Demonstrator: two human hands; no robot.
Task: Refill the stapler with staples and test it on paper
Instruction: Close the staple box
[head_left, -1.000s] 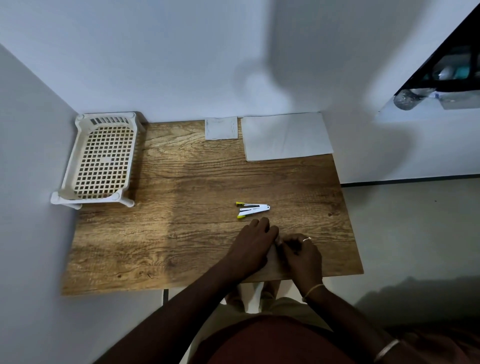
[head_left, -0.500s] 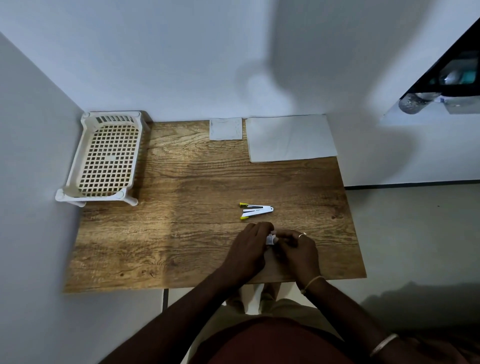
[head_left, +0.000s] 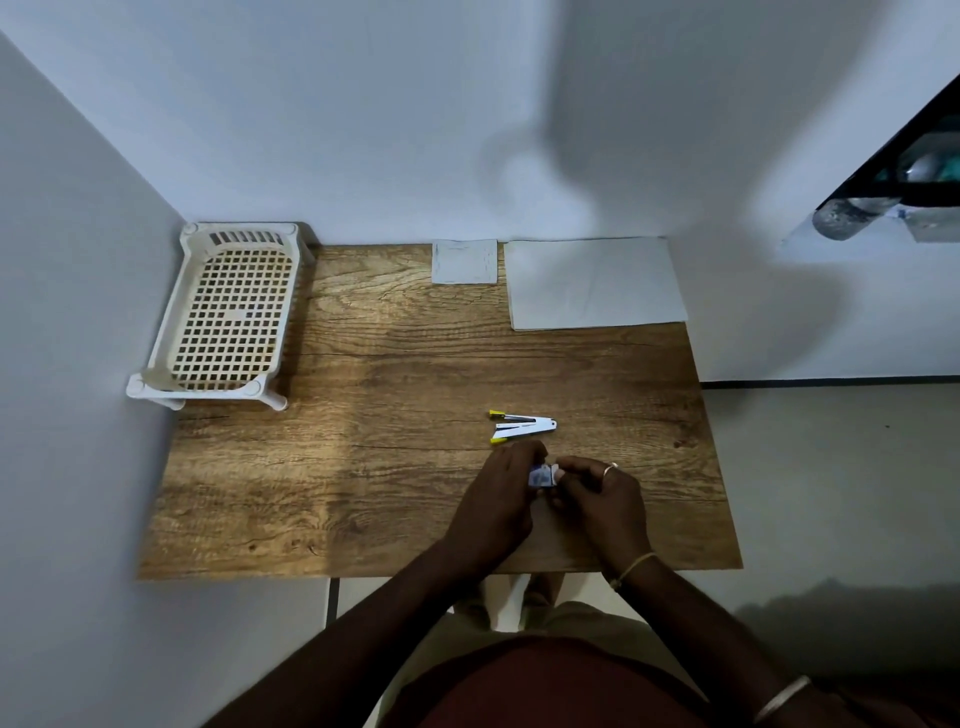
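A small white stapler (head_left: 524, 427) with yellow tips lies swung open in a V on the wooden table (head_left: 363, 467), just beyond my hands. My left hand (head_left: 498, 504) and my right hand (head_left: 605, 493) meet near the table's front edge, both pinching a small white and blue staple box (head_left: 541, 475) between their fingertips. Most of the box is hidden by my fingers. A large white paper sheet (head_left: 595, 283) lies at the far right of the table, with a small square paper (head_left: 464, 261) to its left.
A cream perforated plastic tray (head_left: 228, 317) stands at the table's far left corner against the wall. White walls close in the left and far sides. The table's right edge drops to a pale floor (head_left: 831, 493).
My hands have drawn together and lifted the small staple box into view between the fingertips; a second ago it was covered. The stapler has not moved.
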